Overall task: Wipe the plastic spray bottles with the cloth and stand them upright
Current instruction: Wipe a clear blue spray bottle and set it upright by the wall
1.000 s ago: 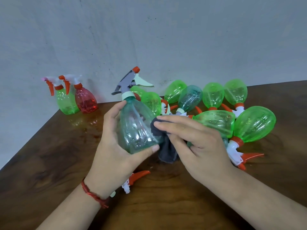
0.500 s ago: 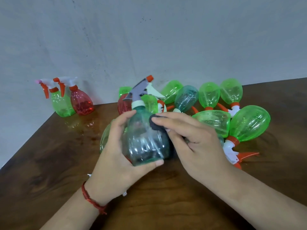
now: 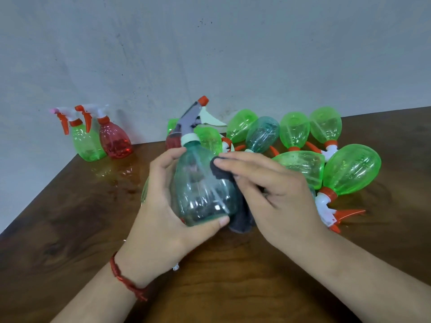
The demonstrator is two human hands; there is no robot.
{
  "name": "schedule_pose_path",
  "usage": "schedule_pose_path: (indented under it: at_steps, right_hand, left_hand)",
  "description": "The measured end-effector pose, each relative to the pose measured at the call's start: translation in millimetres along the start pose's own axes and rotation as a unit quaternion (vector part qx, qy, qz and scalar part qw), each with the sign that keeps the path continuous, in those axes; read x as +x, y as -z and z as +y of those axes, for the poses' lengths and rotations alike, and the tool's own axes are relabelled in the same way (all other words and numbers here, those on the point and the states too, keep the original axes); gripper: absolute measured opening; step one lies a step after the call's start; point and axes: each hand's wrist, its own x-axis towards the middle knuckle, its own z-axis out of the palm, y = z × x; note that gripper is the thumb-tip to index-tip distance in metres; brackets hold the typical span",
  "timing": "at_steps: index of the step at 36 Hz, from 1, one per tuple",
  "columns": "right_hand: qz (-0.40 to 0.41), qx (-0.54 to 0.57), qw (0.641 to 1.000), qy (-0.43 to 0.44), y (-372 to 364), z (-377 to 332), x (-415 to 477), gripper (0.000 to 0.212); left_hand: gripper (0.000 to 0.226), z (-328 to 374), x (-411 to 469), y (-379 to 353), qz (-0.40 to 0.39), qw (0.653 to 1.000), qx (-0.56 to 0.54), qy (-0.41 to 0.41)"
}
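Left hand [image 3: 163, 220] gripped the teal bottle [image 3: 200, 190] upright above the surface [image 3: 70, 229], nozzle away, while right hand [image 3: 277, 201] pressed the cloth [image 3: 220, 171] against its right side, so wiping ran sideways.

text check | teal spray bottle [image 3: 203, 190] that I hold: no lettering I can read | dark cloth [image 3: 220, 171] under my fingers: none | green spray bottles [image 3: 349, 171] lying on their sides: nothing legible | upright pair of bottles [image 3: 115, 143]: nothing legible
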Motion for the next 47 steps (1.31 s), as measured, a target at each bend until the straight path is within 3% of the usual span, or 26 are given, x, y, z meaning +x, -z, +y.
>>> schedule_pose_path:
  at_steps: [5,8,12,17,23,26,30,34,41,44,47]
  right_hand:
    - [-0.041,0.115,0.984,-0.133,3.0,-3.5,8.9,0.038]
    - [-0.029,0.143,0.977,-0.156,3.2,-3.1,9.1,0.039]
    - [-0.005,0.144,0.978,-0.149,0.9,1.3,7.7,0.037]
    - [-0.005,0.039,0.998,-0.051,-1.4,4.1,3.4,0.037]
    - [-0.054,-0.049,0.995,0.066,-2.8,1.4,-5.9,0.038]
    - [-0.061,-0.075,0.991,0.089,-4.9,-0.1,-8.5,0.041]
    - [-0.034,-0.053,0.996,0.059,-3.2,1.5,-6.3,0.041]
    - [0.005,-0.017,1.0,-0.02,-5.0,4.5,1.5,0.038]
    - [-0.007,0.109,0.985,-0.136,-0.8,-0.1,7.2,0.039]
    - [-0.004,0.112,0.986,-0.125,0.1,-1.2,7.8,0.039]
    - [-0.002,0.045,0.997,-0.064,0.4,-0.2,4.8,0.038]
  left_hand:
    - [0.113,-2.7,-3.1,-0.2,-0.079,0.997,0.0,-0.02]
    - [0.117,-2.5,-0.7,3.8,-0.1,0.994,0.034,-0.027]
    - [0.113,-1.9,2.8,7.3,-0.102,0.987,0.112,-0.062]
    - [0.113,-0.2,2.6,3.1,-0.062,0.976,0.175,-0.111]
    - [0.11,-5.1,3.8,8.1,0.047,0.989,0.137,-0.016]
    - [0.107,-4.2,4.5,8.6,0.055,0.994,0.093,0.017]
    - [0.109,-3.7,3.2,4.4,0.03,0.997,0.071,0.012]
    - [0.113,-2.5,-0.5,-2.3,-0.043,0.988,0.14,-0.047]
    - [0.109,1.6,-3.0,-4.7,-0.082,0.992,0.08,-0.056]
    - [0.11,3.6,-4.0,-7.5,-0.065,0.996,0.05,-0.043]
    - [0.113,-0.2,-3.5,-8.5,-0.023,0.999,0.035,-0.024]
